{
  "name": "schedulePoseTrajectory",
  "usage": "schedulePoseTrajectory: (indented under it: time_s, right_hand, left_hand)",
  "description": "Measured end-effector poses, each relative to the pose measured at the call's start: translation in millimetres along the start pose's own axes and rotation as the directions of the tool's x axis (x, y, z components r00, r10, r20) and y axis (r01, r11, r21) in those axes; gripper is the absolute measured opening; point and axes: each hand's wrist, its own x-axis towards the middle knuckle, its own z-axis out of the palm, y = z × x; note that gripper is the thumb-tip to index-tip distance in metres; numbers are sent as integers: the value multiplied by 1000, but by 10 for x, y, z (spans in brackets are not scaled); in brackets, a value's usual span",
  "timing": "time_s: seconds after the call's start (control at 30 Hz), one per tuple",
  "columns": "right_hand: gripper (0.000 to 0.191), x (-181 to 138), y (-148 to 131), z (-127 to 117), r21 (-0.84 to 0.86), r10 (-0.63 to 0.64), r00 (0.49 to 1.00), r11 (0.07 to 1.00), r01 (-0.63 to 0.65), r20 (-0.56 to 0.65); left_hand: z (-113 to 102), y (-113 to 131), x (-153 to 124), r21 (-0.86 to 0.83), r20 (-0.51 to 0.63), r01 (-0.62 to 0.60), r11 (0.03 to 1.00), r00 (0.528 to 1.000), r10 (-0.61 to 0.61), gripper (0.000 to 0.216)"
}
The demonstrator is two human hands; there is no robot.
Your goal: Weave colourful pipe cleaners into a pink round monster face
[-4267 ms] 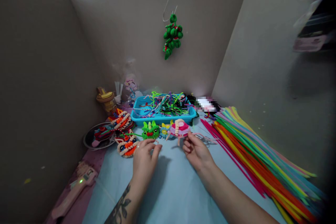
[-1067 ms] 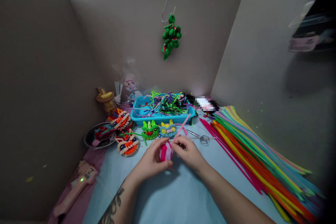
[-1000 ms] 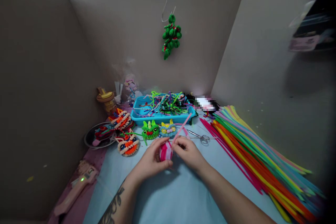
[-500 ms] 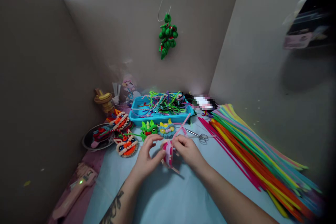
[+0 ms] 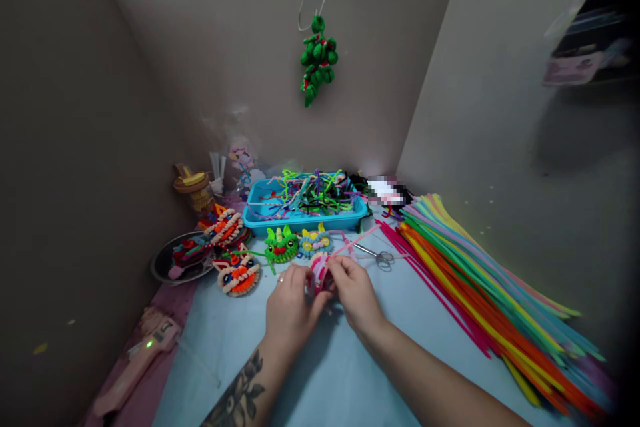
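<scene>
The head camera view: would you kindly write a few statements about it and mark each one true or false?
1. The left hand and the right hand are both at the pink piece. True.
2. The scissors lie to the left of the pink piece. False: they lie to its right.
3. A green ornament hangs higher than the blue tray. True.
4. The blue tray holds only orange strips. False: its tangled strips are of many colours.
5. A green light shows on the pink tool. True.

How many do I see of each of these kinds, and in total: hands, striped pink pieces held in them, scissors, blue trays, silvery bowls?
Hands: 2, left hand and right hand
Striped pink piece: 1
Scissors: 1
Blue tray: 1
Silvery bowl: 1
Total: 6
</scene>
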Motion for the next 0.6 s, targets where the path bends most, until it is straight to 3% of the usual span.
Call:
schedulePoseTrajectory:
  time_s: [0.2, 0.3, 0.43, 0.6]
  right_hand:
    - [31, -57, -22, 88, 133, 90, 996, 987, -91, 17]
    - [33, -39, -33, 75, 87, 116, 993, 989, -118, 21]
    - [38, 7, -20, 25, -15, 30, 999, 999, -30, -13]
    - [35, 19, 16, 6, -65, 46, 999, 997, -45, 12]
  left_hand:
    - [38, -63, 5, 61, -42, 4, 998, 999, -1, 15]
    - [28, -86, 14, 8, -37, -8, 1000, 999, 9, 10]
    - [9, -118, 28, -85, -15, -19, 996, 1000, 18, 9]
    - [1, -176, 40, -34, -62, -70, 997, 996, 68, 17]
